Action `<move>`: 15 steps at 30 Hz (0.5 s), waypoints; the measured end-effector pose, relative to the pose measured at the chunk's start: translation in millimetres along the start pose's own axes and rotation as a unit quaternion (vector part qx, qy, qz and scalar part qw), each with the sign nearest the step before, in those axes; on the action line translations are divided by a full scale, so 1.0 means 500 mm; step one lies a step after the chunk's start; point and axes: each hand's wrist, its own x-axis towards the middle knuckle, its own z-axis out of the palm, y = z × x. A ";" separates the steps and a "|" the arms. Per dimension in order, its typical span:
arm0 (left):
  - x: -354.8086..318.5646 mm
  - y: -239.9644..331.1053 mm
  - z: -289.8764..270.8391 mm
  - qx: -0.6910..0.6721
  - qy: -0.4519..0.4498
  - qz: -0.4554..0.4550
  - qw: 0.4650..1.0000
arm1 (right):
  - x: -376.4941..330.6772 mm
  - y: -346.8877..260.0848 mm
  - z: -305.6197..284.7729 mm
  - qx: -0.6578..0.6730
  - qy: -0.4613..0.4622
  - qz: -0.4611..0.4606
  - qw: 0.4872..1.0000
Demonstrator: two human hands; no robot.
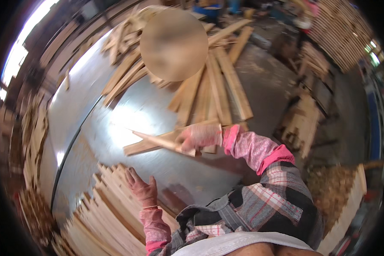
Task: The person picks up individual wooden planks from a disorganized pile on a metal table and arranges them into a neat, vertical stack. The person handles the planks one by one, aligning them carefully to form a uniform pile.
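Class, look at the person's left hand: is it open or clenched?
Open: the left hand has its fingers extended and thumb apart, beside the row of wooden strips.

A blue container (207, 10) sits toward the back, a slatted wooden stack (342, 33) rightward.

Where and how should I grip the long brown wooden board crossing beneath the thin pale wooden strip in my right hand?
Likely pinch the brown board at its left end, from the left: that end sticks out from beneath the pale strip, nearest the open left hand.
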 end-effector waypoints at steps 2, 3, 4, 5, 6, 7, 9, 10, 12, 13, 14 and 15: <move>0.045 0.104 -0.056 0.035 0.013 0.116 0.993 | -0.132 0.006 0.038 -0.058 0.009 -0.034 0.998; 0.064 0.162 -0.091 0.036 -0.006 0.183 0.982 | -0.187 0.008 0.051 -0.089 0.007 -0.050 0.995; 0.074 0.206 -0.126 0.045 -0.023 0.247 0.968 | -0.241 0.007 0.065 -0.092 0.019 -0.091 0.991; 0.093 0.242 -0.124 0.001 -0.021 0.331 0.944 | -0.300 0.020 0.056 -0.096 0.034 -0.129 0.986; 0.105 0.292 -0.129 -0.011 -0.074 0.334 0.940 | -0.352 0.036 0.044 -0.103 0.048 -0.166 0.980; 0.101 0.338 -0.138 -0.025 -0.135 0.344 0.929 | -0.397 0.069 0.053 -0.121 0.119 -0.244 0.955; 0.079 0.374 -0.111 -0.108 -0.114 0.408 0.899 | -0.478 0.141 0.056 0.167 0.089 -0.307 0.933; 0.060 0.411 -0.110 -0.161 -0.113 0.406 0.893 | -0.479 0.181 0.061 0.273 0.126 -0.332 0.894; 0.046 0.508 -0.059 -0.577 -0.339 0.157 0.726 | -0.489 0.223 0.067 0.190 0.255 -0.333 0.888; 0.034 0.558 -0.044 -0.580 -0.332 0.100 0.737 | -0.471 0.249 0.093 0.017 0.340 -0.285 0.896; 0.021 0.611 -0.031 -0.581 -0.325 0.043 0.745 | -0.449 0.269 0.122 -0.158 0.412 -0.219 0.870; 0.007 0.663 -0.021 -0.628 -0.299 -0.015 0.718 | -0.400 0.292 0.155 -0.115 0.408 -0.244 0.872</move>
